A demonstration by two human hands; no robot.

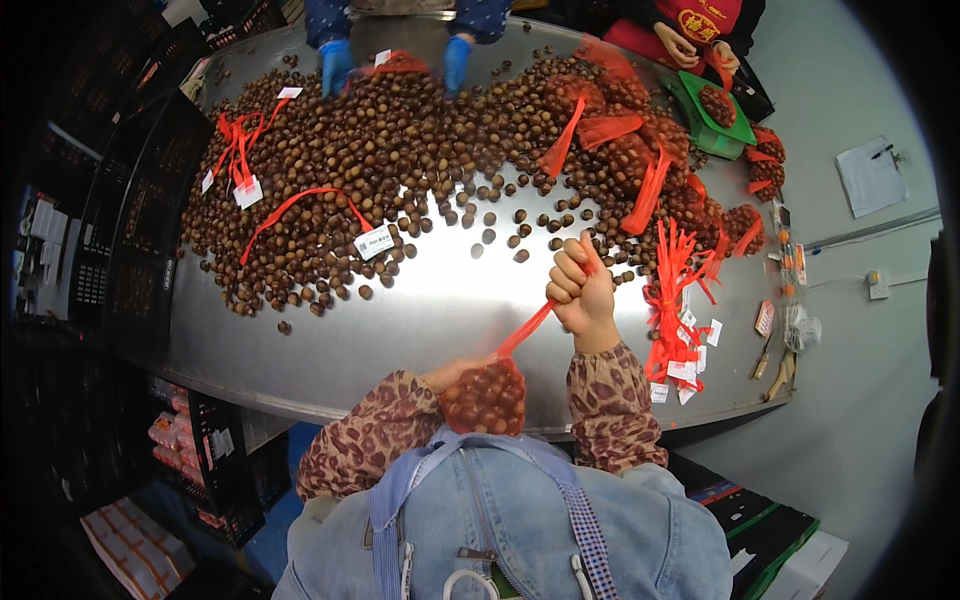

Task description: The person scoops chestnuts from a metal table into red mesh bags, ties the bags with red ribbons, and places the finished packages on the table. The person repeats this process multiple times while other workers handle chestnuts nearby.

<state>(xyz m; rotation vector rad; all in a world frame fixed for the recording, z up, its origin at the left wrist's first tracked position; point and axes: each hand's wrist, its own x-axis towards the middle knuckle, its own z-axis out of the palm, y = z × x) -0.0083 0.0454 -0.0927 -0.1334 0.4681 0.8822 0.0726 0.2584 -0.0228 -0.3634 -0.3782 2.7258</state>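
A red mesh bag filled with round brown nuts (484,397) hangs close to my body, at the near edge of the metal table (300,367). My right hand (583,292) is closed in a fist around the stretched upper end of the mesh, up and to the right of the filled part. At the bag's upper left, my left hand (459,370) grips it near the neck; the bag hides part of the fingers. Between the two hands the empty mesh is drawn into a taut, narrow strand. Ahead lies a broad heap of loose nuts (360,157).
Red mesh bags with white tags (667,322) lie bunched at right. Filled bags (630,161) pile behind them, beside a green scale (709,127). Blue-gloved hands (336,67) of one co-worker touch the heap; another's hands (675,46) hold mesh. Black crates (142,217) stand left.
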